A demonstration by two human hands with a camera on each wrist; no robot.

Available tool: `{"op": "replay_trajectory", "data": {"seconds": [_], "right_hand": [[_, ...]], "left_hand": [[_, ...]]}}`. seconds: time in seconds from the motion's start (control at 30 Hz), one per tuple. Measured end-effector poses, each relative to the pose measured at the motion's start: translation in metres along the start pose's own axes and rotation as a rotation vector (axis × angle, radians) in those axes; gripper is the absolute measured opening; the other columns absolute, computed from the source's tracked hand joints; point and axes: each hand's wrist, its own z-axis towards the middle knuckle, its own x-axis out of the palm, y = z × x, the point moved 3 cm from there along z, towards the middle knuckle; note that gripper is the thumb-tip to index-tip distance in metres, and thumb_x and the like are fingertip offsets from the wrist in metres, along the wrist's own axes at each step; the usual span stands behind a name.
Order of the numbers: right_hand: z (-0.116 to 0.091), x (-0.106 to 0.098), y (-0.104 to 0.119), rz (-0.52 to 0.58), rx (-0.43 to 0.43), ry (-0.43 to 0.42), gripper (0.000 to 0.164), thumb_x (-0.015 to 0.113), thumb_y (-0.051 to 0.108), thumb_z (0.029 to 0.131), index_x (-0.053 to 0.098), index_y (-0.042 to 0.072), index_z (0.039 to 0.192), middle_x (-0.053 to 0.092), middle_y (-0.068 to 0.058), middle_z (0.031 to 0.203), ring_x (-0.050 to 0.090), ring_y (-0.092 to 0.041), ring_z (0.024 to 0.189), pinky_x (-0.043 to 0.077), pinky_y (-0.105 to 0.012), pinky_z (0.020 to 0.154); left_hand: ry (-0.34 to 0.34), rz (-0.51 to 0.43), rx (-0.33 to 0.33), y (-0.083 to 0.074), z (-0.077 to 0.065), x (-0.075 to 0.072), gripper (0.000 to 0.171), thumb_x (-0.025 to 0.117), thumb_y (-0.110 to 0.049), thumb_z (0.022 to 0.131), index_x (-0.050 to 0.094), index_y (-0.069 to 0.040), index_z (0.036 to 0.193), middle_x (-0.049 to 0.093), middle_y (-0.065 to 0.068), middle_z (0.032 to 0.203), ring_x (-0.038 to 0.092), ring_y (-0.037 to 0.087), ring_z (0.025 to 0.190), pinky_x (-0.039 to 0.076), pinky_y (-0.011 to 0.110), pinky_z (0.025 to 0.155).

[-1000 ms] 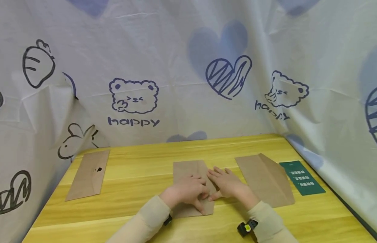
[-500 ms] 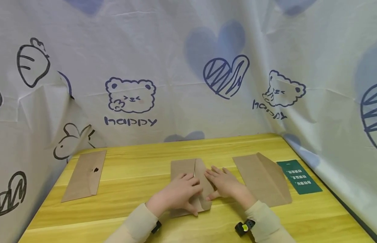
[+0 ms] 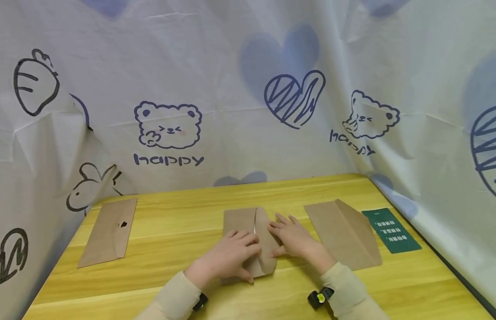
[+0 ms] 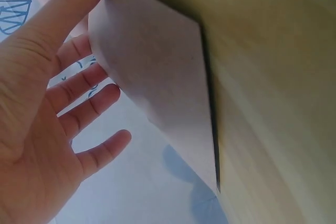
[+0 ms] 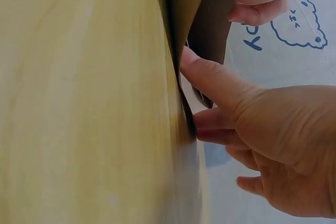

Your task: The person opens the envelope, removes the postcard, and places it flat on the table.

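A brown paper envelope (image 3: 237, 218) lies in the middle of the table in the head view, its flap (image 3: 266, 249) on the right side and a thin white line showing along the flap's edge. Over its lower left part rests my left hand (image 3: 230, 258), fingers loosely spread and thumb by the near edge. In the left wrist view, the thumb touches a corner of the envelope (image 4: 152, 51). My right hand (image 3: 294, 238) touches the flap's right edge with thumb and fingertips. The right wrist view shows the right thumb (image 5: 215, 80) and fingertips against the paper edge.
To the right lies another brown envelope (image 3: 340, 233) with its flap unfolded, partly beside a dark green card (image 3: 392, 231) with white print. A closed brown envelope (image 3: 108, 233) with a small black mark lies at the far left. A printed curtain (image 3: 232, 133) hangs behind the yellow wooden table (image 3: 172, 235).
My left hand has slid left and toward me, uncovering more of the flap and the line beside it. The right hand stays at the flap's edge. The head view has shifted slightly.
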Motion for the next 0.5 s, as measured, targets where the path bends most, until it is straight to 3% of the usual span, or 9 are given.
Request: {"op": "replay_trajectory", "data": {"seconds": [0.2, 0.5], "right_hand": [[0.0022, -0.0004, -0.0004, -0.031, -0.055, -0.068, 0.083, 0.072, 0.06, 0.076, 0.056, 0.007, 0.138, 0.052, -0.009, 0.146, 0.028, -0.033, 0.148, 0.026, -0.058, 0.116], [0.0031, -0.0006, 0.0042, -0.016, -0.181, -0.048, 0.083, 0.071, 0.055, 0.08, 0.044, 0.014, 0.147, 0.043, -0.006, 0.153, 0.025, -0.032, 0.149, 0.024, -0.06, 0.117]], "left_hand": [[-0.019, -0.002, 0.018, 0.001, -0.0014, -0.0009, 0.052, 0.076, -0.063, 0.067, 0.058, -0.031, 0.104, 0.054, -0.008, 0.123, 0.05, 0.012, 0.113, 0.043, 0.036, 0.092], [-0.007, -0.013, 0.018, 0.0004, -0.0009, -0.0019, 0.051, 0.076, -0.061, 0.068, 0.059, -0.029, 0.105, 0.055, -0.007, 0.125, 0.051, 0.012, 0.115, 0.046, 0.039, 0.097]]}}
